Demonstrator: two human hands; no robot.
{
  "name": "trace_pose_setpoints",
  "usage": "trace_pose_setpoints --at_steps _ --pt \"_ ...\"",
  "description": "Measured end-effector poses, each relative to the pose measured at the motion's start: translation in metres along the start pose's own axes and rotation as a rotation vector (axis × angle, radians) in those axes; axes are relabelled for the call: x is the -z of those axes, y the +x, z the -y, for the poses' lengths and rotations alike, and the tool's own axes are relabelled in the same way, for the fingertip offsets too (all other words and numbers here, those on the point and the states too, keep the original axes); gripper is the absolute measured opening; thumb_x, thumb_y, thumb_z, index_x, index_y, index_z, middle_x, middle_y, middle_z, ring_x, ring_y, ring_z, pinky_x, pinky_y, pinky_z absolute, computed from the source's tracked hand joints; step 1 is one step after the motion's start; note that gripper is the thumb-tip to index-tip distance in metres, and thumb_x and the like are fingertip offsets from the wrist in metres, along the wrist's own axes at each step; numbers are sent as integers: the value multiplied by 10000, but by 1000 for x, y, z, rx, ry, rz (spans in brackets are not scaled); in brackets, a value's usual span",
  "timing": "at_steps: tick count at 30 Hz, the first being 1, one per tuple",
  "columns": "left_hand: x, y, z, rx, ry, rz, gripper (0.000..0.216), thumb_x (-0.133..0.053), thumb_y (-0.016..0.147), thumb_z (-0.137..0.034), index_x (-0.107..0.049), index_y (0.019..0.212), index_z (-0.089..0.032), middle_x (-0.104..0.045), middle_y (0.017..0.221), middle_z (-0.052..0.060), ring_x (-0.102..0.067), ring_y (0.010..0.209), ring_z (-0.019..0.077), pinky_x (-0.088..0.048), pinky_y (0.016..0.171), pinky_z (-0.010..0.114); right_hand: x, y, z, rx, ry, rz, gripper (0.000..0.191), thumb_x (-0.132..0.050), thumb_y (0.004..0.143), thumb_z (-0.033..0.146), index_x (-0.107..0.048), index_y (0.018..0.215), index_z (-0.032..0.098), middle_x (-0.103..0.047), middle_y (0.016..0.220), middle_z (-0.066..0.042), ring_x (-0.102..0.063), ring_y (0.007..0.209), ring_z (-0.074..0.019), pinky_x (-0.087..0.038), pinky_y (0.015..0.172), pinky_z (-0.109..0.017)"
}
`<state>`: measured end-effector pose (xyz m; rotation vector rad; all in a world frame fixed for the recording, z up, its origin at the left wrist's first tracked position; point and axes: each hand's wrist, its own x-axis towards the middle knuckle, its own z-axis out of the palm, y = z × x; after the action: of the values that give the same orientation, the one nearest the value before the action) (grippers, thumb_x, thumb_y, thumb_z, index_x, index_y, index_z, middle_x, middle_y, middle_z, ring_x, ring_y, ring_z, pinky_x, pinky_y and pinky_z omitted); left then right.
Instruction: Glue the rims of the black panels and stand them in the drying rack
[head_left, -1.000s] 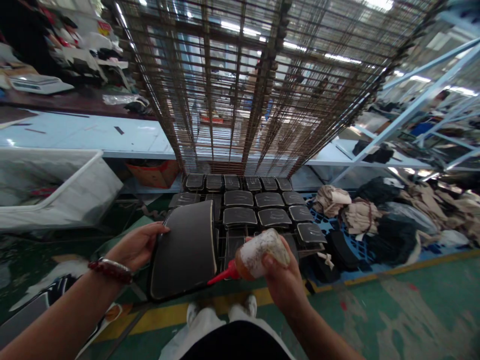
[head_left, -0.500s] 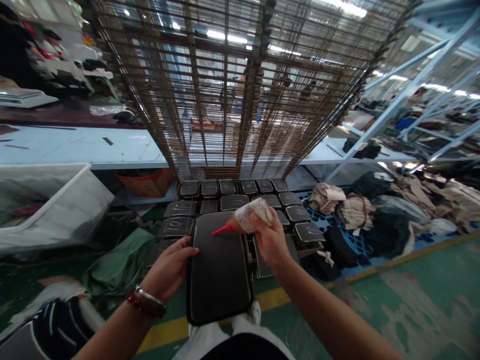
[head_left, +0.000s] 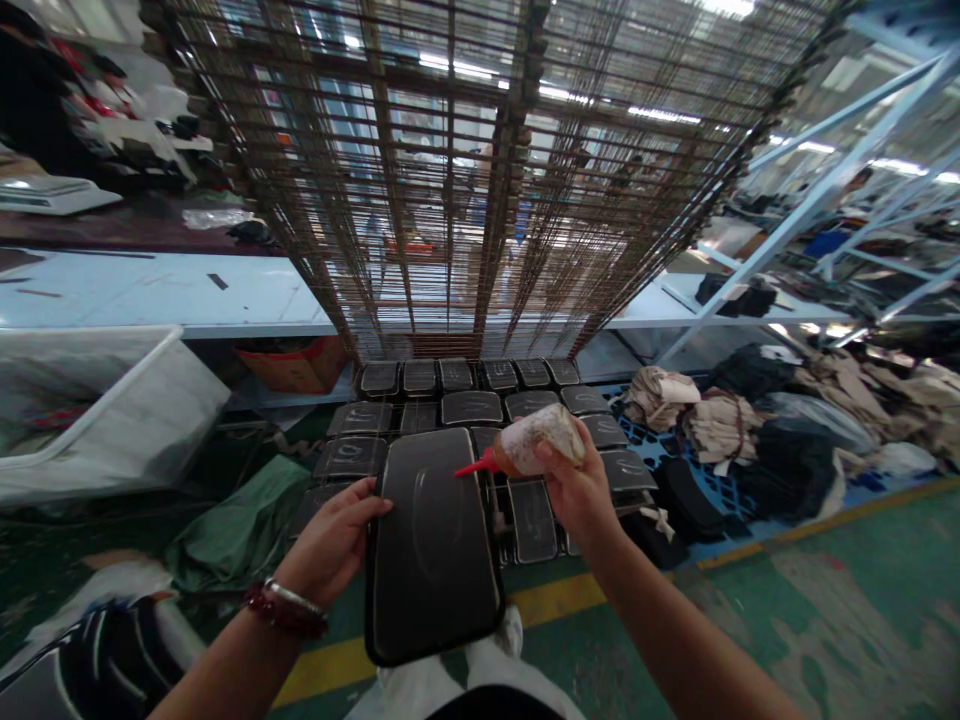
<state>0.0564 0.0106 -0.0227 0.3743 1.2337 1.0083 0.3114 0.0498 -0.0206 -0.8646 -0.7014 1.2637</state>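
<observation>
My left hand (head_left: 341,535) grips the left edge of a black rectangular panel (head_left: 435,560) with rounded corners, thumb on its face. The panel is held tilted in front of me and bears faint curved pale lines. Wrapped round a squeeze bottle (head_left: 529,442) with a red nozzle is my right hand (head_left: 577,485). The bottle lies nearly sideways, its nozzle tip pointing left over the panel's upper right part; whether the tip touches cannot be made out. Behind the panel, several smaller dark panels (head_left: 471,407) with pale edges and curved marks lie in rows on the rack.
A wire rack (head_left: 480,200) rises upright ahead. To the left stand a white bin (head_left: 187,400) and a green cloth (head_left: 240,520). Beige fabric bundles (head_left: 720,425) lie on a blue pallet at right. A pale blue bench (head_left: 150,290) runs behind.
The bottle and my right hand have moved right, from over the panel's middle toward its right edge. Curved pale lines now show on the panel, which has shifted slightly left and down.
</observation>
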Motion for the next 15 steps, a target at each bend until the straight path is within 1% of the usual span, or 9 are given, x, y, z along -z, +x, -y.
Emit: trace_pose_setpoints --at_steps 3,5,7,9,10,12,13,15 --pt "-4 6 2 -7 1 5 224 -651 671 1 -671 830 -157 -747 738 59 -704 593 196 -591 556 287 -3 -2 -8 -37 17 54 475 -875 648 291 -643 1061 275 -733 1030 -36 -669 994 -238 -496 939 -381" --pt "-4 12 3 -13 1 -10 220 -636 686 10 -674 820 -159 -746 728 59 -704 595 198 -587 555 283 0 -10 -16 -97 8 95 465 -876 659 288 -654 1068 268 -739 1012 -42 -680 962 -245 -517 906 -388" --pt "0 21 5 -9 -7 -39 223 -621 702 20 -680 816 -163 -744 719 56 -704 596 197 -585 555 277 6 -18 -24 -187 -9 108 482 -894 639 270 -669 1065 247 -742 957 -39 -690 892 -237 -545 845 -372" --pt "7 34 9 -3 -42 -83 233 -615 712 30 -682 821 -165 -742 720 48 -701 599 190 -586 567 273 12 -21 -31 -325 12 81 458 -904 626 266 -691 1028 206 -742 900 -43 -695 822 -221 -565 769 -337" --pt "12 42 13 0 -66 -111 238 -612 718 33 -678 828 -167 -739 722 40 -698 600 184 -585 572 270 15 -20 -34 -405 57 39 423 -901 632 270 -701 997 189 -745 884 -48 -699 801 -216 -572 739 -323" --pt "26 61 23 11 -116 -182 237 -601 732 27 -660 842 -174 -728 718 22 -691 595 175 -579 572 264 24 -13 -38 -545 205 -105 335 -884 660 270 -713 932 175 -755 884 -57 -709 789 -207 -582 693 -300" --pt "34 73 29 25 -134 -222 228 -589 742 22 -647 839 -177 -720 706 15 -685 584 171 -573 562 261 31 -9 -41 -589 288 -194 298 -875 673 260 -713 910 178 -759 884 -54 -713 778 -199 -582 651 -281" --pt "52 98 43 74 -154 -298 217 -551 756 19 -618 811 -179 -691 657 6 -666 550 165 -557 541 253 50 0 -45 -604 417 -356 267 -865 682 230 -708 896 191 -764 884 -45 -714 744 -181 -552 541 -234"
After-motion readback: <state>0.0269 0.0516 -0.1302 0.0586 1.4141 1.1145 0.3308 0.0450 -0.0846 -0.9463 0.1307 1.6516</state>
